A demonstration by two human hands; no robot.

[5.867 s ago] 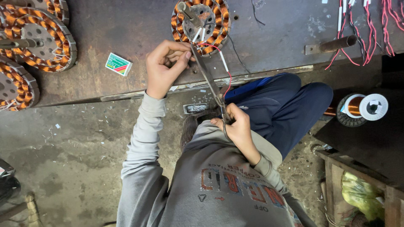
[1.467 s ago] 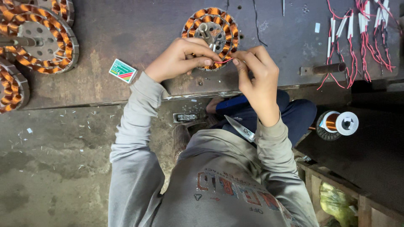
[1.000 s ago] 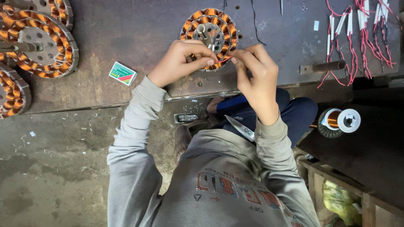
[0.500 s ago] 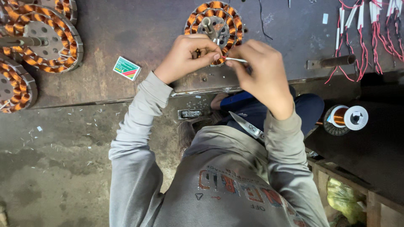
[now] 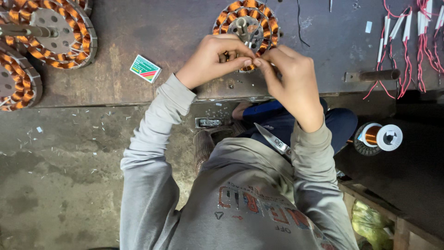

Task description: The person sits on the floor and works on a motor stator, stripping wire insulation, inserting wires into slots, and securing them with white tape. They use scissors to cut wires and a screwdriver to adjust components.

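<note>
We pinch something tiny between left hand and right hand, fingertips meeting; what it is we cannot tell. Our hands hide the near edge of the copper-wound stator.

The motor stator under the hands is dull grey metal wound with glossy copper wire. The workbench is dark, worn metal, matt and scuffed. The matchbox is printed cardboard with a slight sheen. The scissors have bright, smooth steel blades. The sweatshirt is soft, matt grey cloth. The spool is white plastic carrying shiny copper wire. The floor is rough, stained concrete. The red leads have smooth plastic sheathing.
</note>
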